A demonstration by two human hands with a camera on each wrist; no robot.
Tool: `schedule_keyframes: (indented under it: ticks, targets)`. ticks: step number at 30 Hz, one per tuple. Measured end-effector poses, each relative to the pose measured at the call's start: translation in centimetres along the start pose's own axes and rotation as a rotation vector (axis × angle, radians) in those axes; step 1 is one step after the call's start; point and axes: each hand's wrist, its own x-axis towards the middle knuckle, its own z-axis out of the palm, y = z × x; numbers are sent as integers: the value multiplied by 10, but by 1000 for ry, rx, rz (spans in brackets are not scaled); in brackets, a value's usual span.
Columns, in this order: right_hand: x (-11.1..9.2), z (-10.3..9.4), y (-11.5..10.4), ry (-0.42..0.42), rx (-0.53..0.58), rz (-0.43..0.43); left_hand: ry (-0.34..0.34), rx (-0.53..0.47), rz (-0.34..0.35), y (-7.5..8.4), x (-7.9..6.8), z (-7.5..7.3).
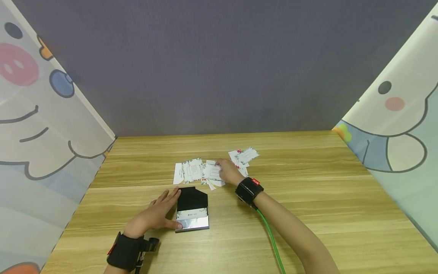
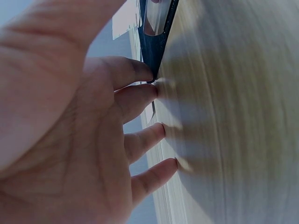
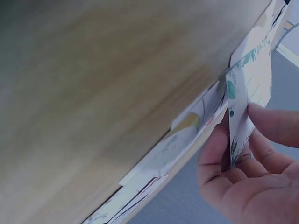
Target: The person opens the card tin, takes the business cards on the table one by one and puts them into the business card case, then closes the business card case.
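A card case [image 1: 192, 198] with a black lid and a silvery front lies opened on the table. Inside it, a white card [image 1: 192, 214] with small print shows above the shiny front. My left hand [image 1: 154, 215] lies along the case's left side, index fingertip at the upper left corner and thumb on the lower left corner. In the left wrist view the other fingertips [image 2: 169, 165] rest on the wood. My right hand [image 1: 230, 171] pinches a leaf-patterned card [image 3: 238, 105] between thumb and fingers, raised on edge over other cards [image 3: 187, 121].
To the left of my right hand lie a leaf-bordered card [image 1: 192, 171] and a plain white one [image 1: 178, 174]. More cards [image 1: 247, 155] overlap at the back right. A grey partition [image 1: 219, 76] rises behind the wooden table [image 1: 308, 190]. A green cable [image 1: 270, 232] trails from my right wrist.
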Motion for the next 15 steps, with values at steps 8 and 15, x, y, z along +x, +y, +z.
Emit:
schedule_keyframes:
  ticks: [8,15]
  targets:
    - [-7,-6,-6,56,54,-62,-1,3,-7,0,0,0]
    - [-12,-5,-17,23,145,-68,-2,5,-5,0,0,0]
